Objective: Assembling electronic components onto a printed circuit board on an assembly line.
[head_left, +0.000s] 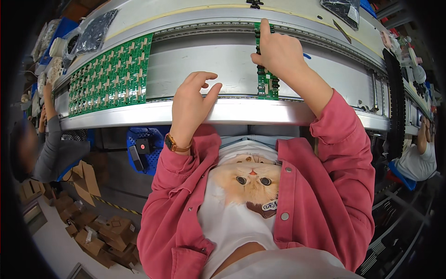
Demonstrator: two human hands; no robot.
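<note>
A narrow green circuit board (263,92) with black components along it lies across the two rails of the conveyor. Over its far part is my right hand (282,52), with the index finger stretched toward the far end and the thumb out to the left; the other fingers are partly hidden. I cannot tell whether a fingertip presses on the board. My left hand (189,104) hovers by the near rail with nothing in it, fingers loosely bent and thumb apart. To its left a large green circuit board panel (109,76) with rows of pale connectors spans the rails.
Loose black parts (254,3) lie on the ledge past the far rail (204,23). A plastic bag (96,31) sits far left, another bag (343,11) far right, near a thin pointed tool (342,31). A co-worker's grey sleeve (50,151) is at left; another person (418,156) sits at right.
</note>
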